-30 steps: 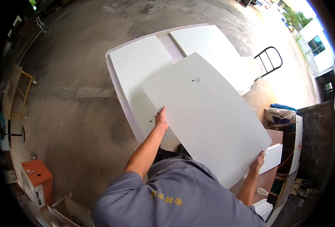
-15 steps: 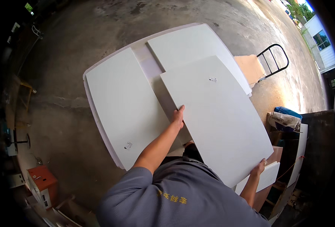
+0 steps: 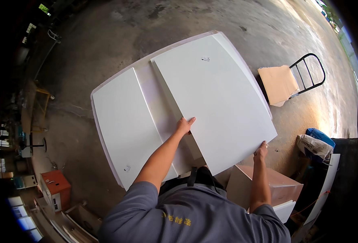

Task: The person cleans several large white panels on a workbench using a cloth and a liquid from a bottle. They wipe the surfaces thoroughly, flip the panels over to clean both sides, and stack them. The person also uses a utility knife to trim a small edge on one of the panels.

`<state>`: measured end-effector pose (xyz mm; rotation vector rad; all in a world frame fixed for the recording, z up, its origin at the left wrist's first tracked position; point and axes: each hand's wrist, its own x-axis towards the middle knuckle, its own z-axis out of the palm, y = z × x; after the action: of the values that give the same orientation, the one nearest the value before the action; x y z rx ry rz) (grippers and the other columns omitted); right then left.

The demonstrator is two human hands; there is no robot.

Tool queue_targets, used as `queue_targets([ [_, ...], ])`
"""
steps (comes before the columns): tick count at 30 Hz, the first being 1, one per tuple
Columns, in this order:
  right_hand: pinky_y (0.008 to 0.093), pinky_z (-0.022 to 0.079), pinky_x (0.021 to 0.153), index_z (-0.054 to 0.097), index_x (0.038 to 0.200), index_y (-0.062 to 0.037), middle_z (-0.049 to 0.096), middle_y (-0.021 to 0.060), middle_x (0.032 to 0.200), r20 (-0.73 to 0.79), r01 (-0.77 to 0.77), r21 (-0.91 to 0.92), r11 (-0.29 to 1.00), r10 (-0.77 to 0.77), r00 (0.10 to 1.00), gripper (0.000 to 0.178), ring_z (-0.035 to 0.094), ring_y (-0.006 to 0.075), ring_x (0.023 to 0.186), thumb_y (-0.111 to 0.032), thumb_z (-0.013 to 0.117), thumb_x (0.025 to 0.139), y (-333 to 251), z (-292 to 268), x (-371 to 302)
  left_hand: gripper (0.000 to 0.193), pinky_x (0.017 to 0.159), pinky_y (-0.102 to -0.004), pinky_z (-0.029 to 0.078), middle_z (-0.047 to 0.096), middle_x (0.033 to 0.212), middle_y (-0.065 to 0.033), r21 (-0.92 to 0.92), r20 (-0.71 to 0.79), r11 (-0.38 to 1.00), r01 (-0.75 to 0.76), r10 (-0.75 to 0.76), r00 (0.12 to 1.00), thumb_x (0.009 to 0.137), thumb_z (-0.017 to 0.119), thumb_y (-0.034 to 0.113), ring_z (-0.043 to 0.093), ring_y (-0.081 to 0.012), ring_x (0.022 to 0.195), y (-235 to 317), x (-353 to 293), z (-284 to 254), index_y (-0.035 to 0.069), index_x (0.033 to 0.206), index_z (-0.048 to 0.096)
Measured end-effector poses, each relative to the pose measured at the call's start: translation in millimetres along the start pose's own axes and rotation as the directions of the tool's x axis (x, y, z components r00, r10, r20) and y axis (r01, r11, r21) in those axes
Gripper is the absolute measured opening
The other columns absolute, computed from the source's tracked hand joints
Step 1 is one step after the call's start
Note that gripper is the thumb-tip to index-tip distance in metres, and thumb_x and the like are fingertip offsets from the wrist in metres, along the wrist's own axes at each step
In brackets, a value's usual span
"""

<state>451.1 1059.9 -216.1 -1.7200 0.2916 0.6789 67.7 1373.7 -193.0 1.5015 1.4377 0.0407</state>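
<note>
A large white board (image 3: 215, 97) with a small printed label near its far edge lies over another white board (image 3: 241, 65), which shows only as a strip along the far right side. My left hand (image 3: 184, 125) grips the upper board's left edge, thumb on top and fingers hidden beneath. At its near right corner, my right hand (image 3: 261, 151) holds the edge, fingers partly under it. To the left, a separate white board (image 3: 124, 125) with a label at its near end rests on the pale worktable (image 3: 158, 103). A bare strip of tabletop runs between the boards.
A flat trolley with a black handle (image 3: 311, 77) carries cardboard (image 3: 277, 83) at right. Nearer stand bags (image 3: 314, 143), a brown box (image 3: 282, 184) and more white panels (image 3: 283, 211). An orange-topped cabinet (image 3: 54, 188) stands at lower left on the concrete floor (image 3: 74, 109).
The upper white board has moved forward and left, over the board beneath. Both my hands have travelled with it, still at its edges. My view has shifted slightly.
</note>
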Motion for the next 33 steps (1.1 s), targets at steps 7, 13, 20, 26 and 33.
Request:
queue_targets([
  [7, 0.0479, 0.063, 0.07, 0.06, 0.129, 0.0031, 0.071, 0.0153, 0.107, 0.274, -0.117, -0.391, 0.913, 0.236, 0.932, 0.059, 0.073, 0.0326, 0.089, -0.05, 0.058, 0.104, 25.1, -9.4, 7.2, 0.065, 0.091, -0.0508, 0.056, 0.073, 0.114, -0.0234, 0.361, -0.08, 0.927, 0.103, -0.079, 0.994, 0.097, 0.059, 0.062, 0.071, -0.0405, 0.106, -17.6, 5.8, -2.8, 0.0, 0.115, 0.062],
  [13, 0.0505, 0.066, 0.072, 0.06, 0.127, 0.0044, 0.07, 0.0175, 0.111, 0.285, -0.092, -0.303, 0.948, 0.182, 0.941, 0.053, 0.073, 0.033, 0.09, -0.043, 0.064, 0.103, 42.6, 5.6, 3.2, 0.052, 0.091, -0.0528, 0.055, 0.073, 0.112, -0.0258, 0.236, -0.199, 0.971, 0.037, 0.011, 0.98, 0.098, 0.064, 0.05, 0.069, -0.0445, 0.107, -24.7, 11.7, 11.1, 0.001, 0.115, 0.058],
  [20, 0.0434, 0.063, 0.078, 0.062, 0.123, 0.0072, 0.07, 0.0156, 0.113, 0.328, -0.013, -0.291, 0.957, 0.112, 0.938, 0.053, 0.072, 0.0269, 0.094, -0.042, 0.063, 0.104, 40.2, 39.6, 15.6, 0.047, 0.09, -0.0526, 0.055, 0.073, 0.107, -0.0267, 0.159, -0.213, 0.985, 0.064, -0.029, 0.977, 0.099, 0.065, 0.044, 0.07, -0.0445, 0.104, -28.4, 53.0, -4.4, 0.0, 0.113, 0.056],
  [26, 0.0389, 0.058, 0.091, 0.063, 0.127, 0.0072, 0.071, 0.0138, 0.119, 0.299, -0.039, -0.308, 0.951, 0.135, 0.945, 0.056, 0.07, 0.022, 0.1, -0.044, 0.064, 0.104, 40.6, 33.3, 27.2, 0.038, 0.042, -0.0343, 0.05, 0.061, 0.069, -0.0085, -0.018, -0.159, 0.996, 0.091, -0.092, 0.983, 0.101, 0.069, 0.034, 0.06, -0.0177, 0.048, -22.4, 57.5, 4.8, 0.003, 0.097, 0.048],
  [33, 0.0467, 0.066, 0.077, 0.056, 0.131, 0.008, 0.067, 0.0203, 0.12, 0.329, -0.027, -0.316, 0.948, 0.136, 0.935, 0.062, 0.072, 0.0328, 0.098, -0.046, 0.064, 0.102, 67.0, 3.6, 63.7, 0.037, 0.042, -0.0343, 0.049, 0.061, 0.068, -0.0091, -0.107, -0.112, 0.994, 0.039, -0.051, 0.992, 0.101, 0.07, 0.031, 0.059, -0.0168, 0.048, -12.4, 46.6, 0.4, 0.002, 0.096, 0.047],
])
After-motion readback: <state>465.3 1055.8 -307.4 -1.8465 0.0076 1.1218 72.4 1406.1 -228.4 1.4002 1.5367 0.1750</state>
